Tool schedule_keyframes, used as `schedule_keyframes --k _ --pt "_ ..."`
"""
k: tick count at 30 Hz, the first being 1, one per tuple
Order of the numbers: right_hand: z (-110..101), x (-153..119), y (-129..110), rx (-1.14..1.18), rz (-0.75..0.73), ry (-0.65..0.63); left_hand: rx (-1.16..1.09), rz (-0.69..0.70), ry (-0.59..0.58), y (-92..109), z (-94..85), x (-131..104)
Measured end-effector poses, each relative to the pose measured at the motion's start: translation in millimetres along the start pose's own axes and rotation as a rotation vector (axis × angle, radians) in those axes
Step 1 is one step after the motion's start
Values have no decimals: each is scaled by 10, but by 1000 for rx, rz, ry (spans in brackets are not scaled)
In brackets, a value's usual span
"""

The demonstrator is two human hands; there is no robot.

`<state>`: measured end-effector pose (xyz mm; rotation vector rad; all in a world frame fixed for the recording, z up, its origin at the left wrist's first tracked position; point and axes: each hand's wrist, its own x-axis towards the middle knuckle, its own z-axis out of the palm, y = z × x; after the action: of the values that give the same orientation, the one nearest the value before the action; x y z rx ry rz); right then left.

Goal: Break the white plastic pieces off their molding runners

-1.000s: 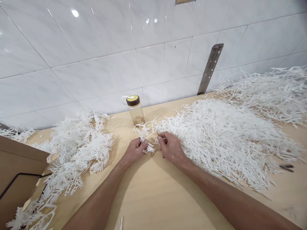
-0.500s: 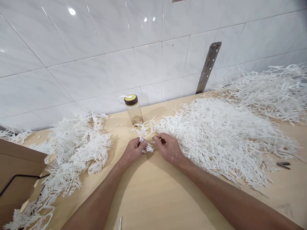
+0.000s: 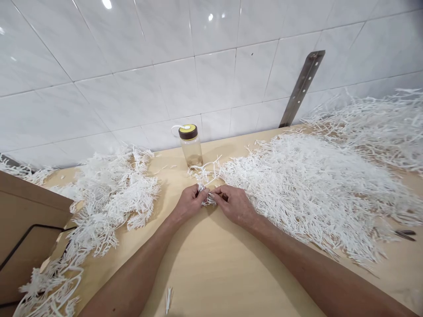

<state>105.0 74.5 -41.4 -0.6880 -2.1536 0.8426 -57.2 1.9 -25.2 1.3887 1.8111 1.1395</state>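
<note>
My left hand (image 3: 191, 200) is closed round a small cluster of white branching plastic pieces (image 3: 207, 179), gripping it between thumb and fingers. Thin branched ends stick out above and below the grip. Pinched at the right side of the same cluster is my right hand (image 3: 233, 203), its fingertips on the white ends and almost meeting the left thumb. Just beyond my hands stands a clear bottle (image 3: 191, 152) with a dark and yellow lid. A large heap of loose white pieces (image 3: 307, 189) lies close to my right hand.
Tangled white clusters (image 3: 115, 193) form a pile at the left, beside a cardboard box (image 3: 29, 224). More white strands (image 3: 380, 127) are at the back right. A small dark tool (image 3: 406, 234) lies at the right. A metal bracket (image 3: 301, 90) leans on the tiled wall.
My right hand has moved in to the cluster, and its fingertips now touch the white ends. The whole view has shifted slightly, so things appear further right.
</note>
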Motion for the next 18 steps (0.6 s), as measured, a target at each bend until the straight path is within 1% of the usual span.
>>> schedule_keyframes --k 4,9,11,14,18 --pt "-12 4 -33 -12 -7 28 44 27 55 -8 33 -7" --pt "39 -14 -29 -94 -8 11 96 60 66 5 25 -15" --pt "61 -8 -12 -152 24 14 110 83 48 16 12 -21" --pt "72 22 27 -200 91 91 62 74 0 25 3 -27" --pt "53 45 73 -135 106 188 -58 9 36 9 15 -13"
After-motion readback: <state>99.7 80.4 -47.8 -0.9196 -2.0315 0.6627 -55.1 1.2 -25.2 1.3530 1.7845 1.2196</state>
